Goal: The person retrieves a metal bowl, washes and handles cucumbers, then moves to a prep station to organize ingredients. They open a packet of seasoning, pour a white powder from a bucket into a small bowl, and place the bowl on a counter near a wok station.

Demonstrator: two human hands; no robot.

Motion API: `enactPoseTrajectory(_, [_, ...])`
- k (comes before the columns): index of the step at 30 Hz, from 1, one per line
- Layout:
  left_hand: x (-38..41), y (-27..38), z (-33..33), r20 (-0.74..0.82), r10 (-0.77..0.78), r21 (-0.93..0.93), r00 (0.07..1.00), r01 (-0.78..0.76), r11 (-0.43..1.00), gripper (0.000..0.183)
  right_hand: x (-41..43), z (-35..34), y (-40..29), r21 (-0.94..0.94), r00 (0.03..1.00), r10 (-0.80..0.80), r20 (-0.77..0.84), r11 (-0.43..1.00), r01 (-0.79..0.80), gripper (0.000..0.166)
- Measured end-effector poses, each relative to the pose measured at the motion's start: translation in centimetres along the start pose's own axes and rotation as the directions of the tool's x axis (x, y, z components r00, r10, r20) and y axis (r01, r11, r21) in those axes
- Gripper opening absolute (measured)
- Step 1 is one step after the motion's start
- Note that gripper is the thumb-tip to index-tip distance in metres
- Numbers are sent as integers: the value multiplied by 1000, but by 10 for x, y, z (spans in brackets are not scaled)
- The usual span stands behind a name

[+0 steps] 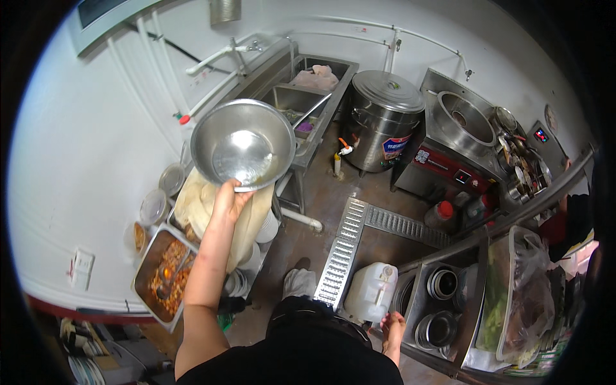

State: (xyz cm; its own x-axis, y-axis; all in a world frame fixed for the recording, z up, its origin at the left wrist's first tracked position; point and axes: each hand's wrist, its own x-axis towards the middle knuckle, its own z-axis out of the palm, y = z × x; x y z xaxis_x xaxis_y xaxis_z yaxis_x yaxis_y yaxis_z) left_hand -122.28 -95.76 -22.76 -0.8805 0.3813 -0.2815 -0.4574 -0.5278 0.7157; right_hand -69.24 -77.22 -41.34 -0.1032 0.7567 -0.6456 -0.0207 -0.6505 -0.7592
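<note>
My left hand (234,197) grips the near rim of a large stainless steel bowl (243,144), its thumb over the rim. The bowl is tilted with its inside towards the camera and looks wet, with no food seen in it. Beneath it lies a cream cloth (207,202) over things on a side table. To the left of my forearm stands a metal tray (139,284) of chopped cooked food with a ladle in it. At the lower right my right hand (393,327), fingers slightly curled and holding nothing visible, is beside a white plastic jug (370,291).
Ahead is a steel sink (346,72) with raw meat and a running tap. Right of it stand a lidded steel boiler (382,125) and a cooking range (442,163). A metal floor grate (337,260) crosses the floor. Pots (440,284) fill a right-hand shelf; another person's arm (563,202) shows beyond.
</note>
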Motion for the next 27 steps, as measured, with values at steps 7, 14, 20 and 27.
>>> enactPoseTrajectory(7, [187, 6, 82, -78, 424, 518, 902, -327, 791, 54, 15, 56, 15, 69, 975, 39, -220, 997, -24, 20])
enactPoseTrajectory(14, [351, -4, 66, 269, 670, 882, 691, -457, 116, 86, 15, 138, -11, -19, 961, -93, -259, 996, 91, 36])
enactPoseTrajectory(20, [401, 2, 94, 514, 698, 804, 498, -563, -191, 94, -1, 156, -4, -3, 917, -1, -398, 1000, 0, 36])
enactPoseTrajectory(27, [405, 10, 124, 633, 658, 721, 408, -620, -309, 90, -18, 173, 9, 27, 898, 42, -438, 999, -33, 42])
